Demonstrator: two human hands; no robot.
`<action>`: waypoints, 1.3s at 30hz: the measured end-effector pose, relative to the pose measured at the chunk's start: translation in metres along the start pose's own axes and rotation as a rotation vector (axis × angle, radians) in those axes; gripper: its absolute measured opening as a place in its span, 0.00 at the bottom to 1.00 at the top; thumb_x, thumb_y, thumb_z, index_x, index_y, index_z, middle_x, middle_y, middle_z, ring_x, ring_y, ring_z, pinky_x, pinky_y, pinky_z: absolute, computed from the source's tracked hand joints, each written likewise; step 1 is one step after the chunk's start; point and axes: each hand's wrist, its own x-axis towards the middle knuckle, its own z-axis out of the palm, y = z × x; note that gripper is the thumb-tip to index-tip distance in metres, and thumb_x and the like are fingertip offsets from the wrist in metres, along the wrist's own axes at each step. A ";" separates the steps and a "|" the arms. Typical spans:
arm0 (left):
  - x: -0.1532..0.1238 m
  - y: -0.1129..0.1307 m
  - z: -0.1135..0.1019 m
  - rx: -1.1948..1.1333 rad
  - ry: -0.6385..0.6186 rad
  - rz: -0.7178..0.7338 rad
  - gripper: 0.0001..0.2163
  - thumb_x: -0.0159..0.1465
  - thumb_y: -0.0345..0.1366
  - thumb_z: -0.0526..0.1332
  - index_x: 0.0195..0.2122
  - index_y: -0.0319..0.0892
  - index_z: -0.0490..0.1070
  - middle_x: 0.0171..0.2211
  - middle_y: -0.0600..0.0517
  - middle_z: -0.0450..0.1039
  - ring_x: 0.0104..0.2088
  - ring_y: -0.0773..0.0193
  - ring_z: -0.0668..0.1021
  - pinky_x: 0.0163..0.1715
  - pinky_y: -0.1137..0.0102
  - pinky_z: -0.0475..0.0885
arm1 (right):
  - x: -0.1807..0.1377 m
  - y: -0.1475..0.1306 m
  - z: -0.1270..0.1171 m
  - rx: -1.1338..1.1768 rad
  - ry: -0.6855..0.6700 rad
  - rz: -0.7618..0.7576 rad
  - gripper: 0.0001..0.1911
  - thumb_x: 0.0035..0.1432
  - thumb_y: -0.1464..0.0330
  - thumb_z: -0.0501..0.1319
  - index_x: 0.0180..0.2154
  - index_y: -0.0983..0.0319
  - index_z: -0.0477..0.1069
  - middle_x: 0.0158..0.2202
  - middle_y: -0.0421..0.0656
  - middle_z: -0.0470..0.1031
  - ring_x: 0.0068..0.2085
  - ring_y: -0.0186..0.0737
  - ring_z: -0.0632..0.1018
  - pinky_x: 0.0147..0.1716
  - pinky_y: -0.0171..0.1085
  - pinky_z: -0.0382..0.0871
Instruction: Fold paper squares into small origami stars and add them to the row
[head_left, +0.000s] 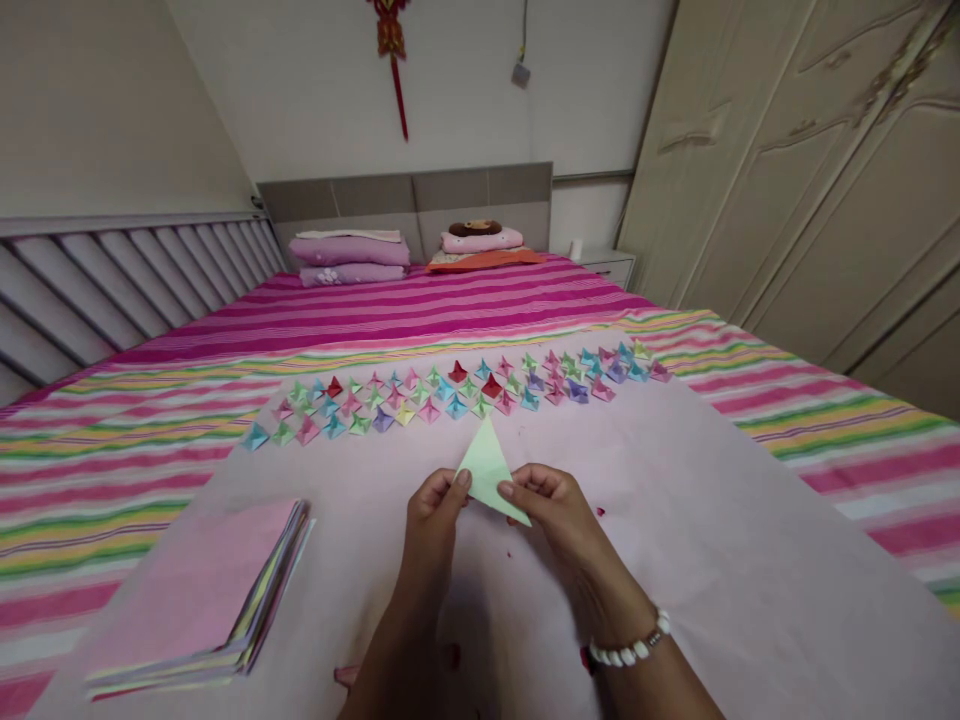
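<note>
Both my hands hold a pale green paper folded into a triangle [487,468] above a pink sheet on the bed. My left hand [435,510] pinches its left lower edge with thumb and fingers. My right hand [547,505], with a white bead bracelet at the wrist, pinches the right lower edge. The triangle's tip points away from me. Beyond it, several small folded paper pieces in many colours [457,392] lie in rows across the sheet.
A stack of coloured paper squares [202,600], pink on top, lies at my near left. The striped bedspread [825,420] extends around the pink sheet. Folded bedding [349,258] and pillows [480,245] sit at the headboard. A wardrobe [810,180] stands at right.
</note>
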 end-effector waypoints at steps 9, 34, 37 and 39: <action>-0.003 0.007 0.001 0.063 0.082 0.011 0.15 0.55 0.48 0.64 0.22 0.41 0.67 0.17 0.60 0.61 0.17 0.73 0.61 0.18 0.76 0.57 | 0.000 0.000 -0.001 -0.110 -0.108 -0.001 0.16 0.43 0.59 0.71 0.20 0.63 0.73 0.18 0.40 0.75 0.18 0.31 0.70 0.21 0.32 0.63; -0.010 0.016 0.011 -0.297 -0.322 -0.242 0.11 0.61 0.39 0.62 0.26 0.36 0.72 0.21 0.52 0.71 0.21 0.72 0.68 0.22 0.77 0.62 | -0.006 -0.006 0.000 0.060 -0.204 -0.101 0.16 0.54 0.56 0.64 0.25 0.63 0.71 0.21 0.38 0.68 0.22 0.31 0.65 0.24 0.32 0.58; -0.010 0.015 0.011 -0.287 -0.354 -0.261 0.12 0.61 0.40 0.61 0.27 0.36 0.72 0.20 0.53 0.69 0.19 0.73 0.66 0.19 0.78 0.59 | -0.005 -0.003 -0.002 0.063 -0.200 -0.090 0.16 0.54 0.57 0.64 0.27 0.63 0.71 0.22 0.38 0.68 0.22 0.30 0.64 0.24 0.32 0.57; -0.010 0.013 0.011 -0.285 -0.375 -0.262 0.12 0.61 0.40 0.60 0.26 0.36 0.71 0.20 0.53 0.70 0.18 0.73 0.65 0.18 0.78 0.58 | -0.004 -0.001 -0.002 0.068 -0.200 -0.096 0.15 0.55 0.58 0.64 0.26 0.63 0.70 0.21 0.37 0.66 0.22 0.30 0.64 0.24 0.32 0.57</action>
